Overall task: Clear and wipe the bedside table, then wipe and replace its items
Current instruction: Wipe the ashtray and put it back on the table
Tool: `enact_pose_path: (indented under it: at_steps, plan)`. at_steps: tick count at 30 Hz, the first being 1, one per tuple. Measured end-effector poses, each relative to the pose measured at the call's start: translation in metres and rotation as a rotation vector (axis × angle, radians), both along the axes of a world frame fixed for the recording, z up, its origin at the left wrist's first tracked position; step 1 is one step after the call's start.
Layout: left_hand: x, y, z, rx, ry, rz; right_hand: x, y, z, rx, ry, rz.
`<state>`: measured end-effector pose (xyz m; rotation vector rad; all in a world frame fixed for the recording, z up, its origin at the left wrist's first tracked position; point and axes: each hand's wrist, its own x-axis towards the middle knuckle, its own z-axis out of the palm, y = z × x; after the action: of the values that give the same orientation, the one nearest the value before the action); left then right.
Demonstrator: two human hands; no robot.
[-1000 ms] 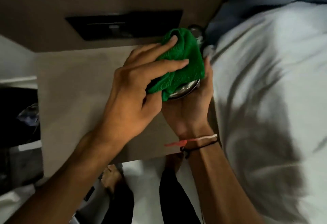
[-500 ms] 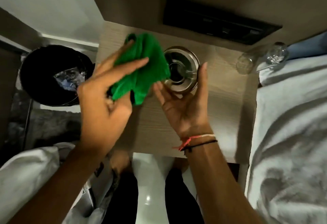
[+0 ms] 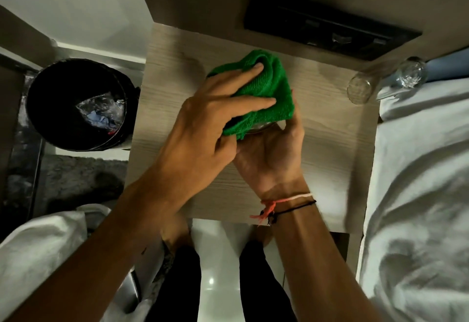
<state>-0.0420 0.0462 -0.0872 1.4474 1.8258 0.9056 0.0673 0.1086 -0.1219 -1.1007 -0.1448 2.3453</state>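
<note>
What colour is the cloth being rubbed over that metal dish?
Bright green; the cloth shows clearly in the head view, under the left hand.

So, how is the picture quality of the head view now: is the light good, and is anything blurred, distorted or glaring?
Head view: dim, warm light, with soft shadow under the hands on the bedside table; the green cloth and left hand are fairly sharp; the two glasses look smeared and faint; wide-angle bending skews the table edges; a small glare spot shows on the floor.
</note>
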Motion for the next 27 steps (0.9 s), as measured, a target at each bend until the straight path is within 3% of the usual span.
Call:
enact_pose_path:
  at_steps: [8, 16, 21, 24, 27]
  plan:
    - [-0.009, -0.020, -0.004, 0.049, 0.120, -0.012, -0.011, -0.010, -0.006, 0.075, -0.027, 0.097]
    - [-0.023, -0.057, -0.029, 0.057, 0.229, -0.201, -0.030, 0.021, -0.022, -0.038, -0.104, 0.158]
    - [-0.048, -0.091, -0.041, -0.013, 0.160, -0.064, -0.086, 0.038, -0.046, -0.154, -0.264, 0.076]
    - [-0.062, -0.105, -0.042, -0.049, 0.164, 0.043, -0.118, 0.040, -0.056, 0.132, -0.523, 0.212]
    - [-0.075, -0.115, -0.041, -0.068, 0.197, 0.109, -0.136, 0.046, -0.062, 0.682, -1.039, 0.388]
